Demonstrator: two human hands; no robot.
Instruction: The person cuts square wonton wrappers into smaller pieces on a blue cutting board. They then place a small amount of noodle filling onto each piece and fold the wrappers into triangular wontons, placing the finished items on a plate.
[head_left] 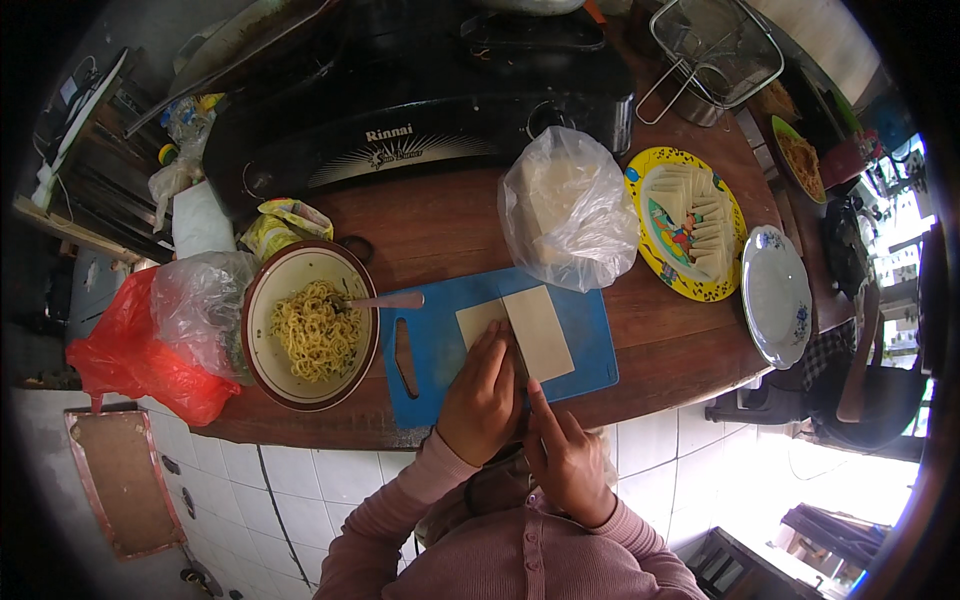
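Note:
On a blue cutting board (445, 300) lie pale square pastry sheets (541, 325), split by a thin, dark knife blade (519, 352) running away from me. My left hand (482, 400) rests with its fingers stretched out flat on the left part of the sheets, just beside the blade. My right hand (572, 455) is closed around the knife at the board's near edge, its index finger pointing along the top of the blade. The handle is hidden in that hand. A clear plastic bag (568, 205) with more pale sheets inside touches the board's far edge.
Left of the board stands a bowl (256, 340) of noodles with a spoon (385, 300), beside a red plastic bag (150, 350). At right are a yellow patterned plate (648, 165) of pale triangular pieces and a white plate (776, 300). A black stove (420, 120) spans the back.

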